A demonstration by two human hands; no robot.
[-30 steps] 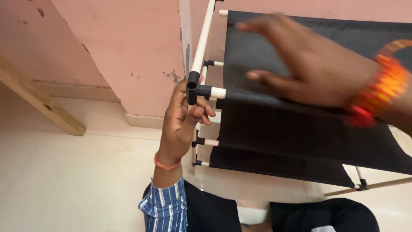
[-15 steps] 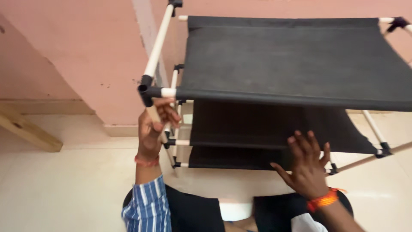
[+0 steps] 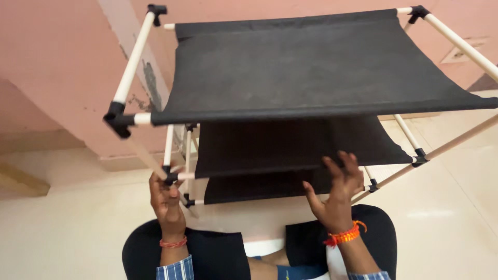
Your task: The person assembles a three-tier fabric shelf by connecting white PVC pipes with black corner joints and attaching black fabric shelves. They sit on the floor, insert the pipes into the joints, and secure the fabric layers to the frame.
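Black fabric shelves (image 3: 311,67) on a cream-tube rack (image 3: 134,58) fill the upper and middle frame. At lower left, the left hand (image 3: 166,199) is clamped around a tube by a black connector (image 3: 169,176). Lower centre, the right hand (image 3: 337,194), fingers apart, presses the 2nd shelf's (image 3: 290,145) front edge.

Pale tiled floor (image 3: 62,228) bearing a light wooden plank (image 3: 18,179) at left, beside the pink wall (image 3: 57,78).
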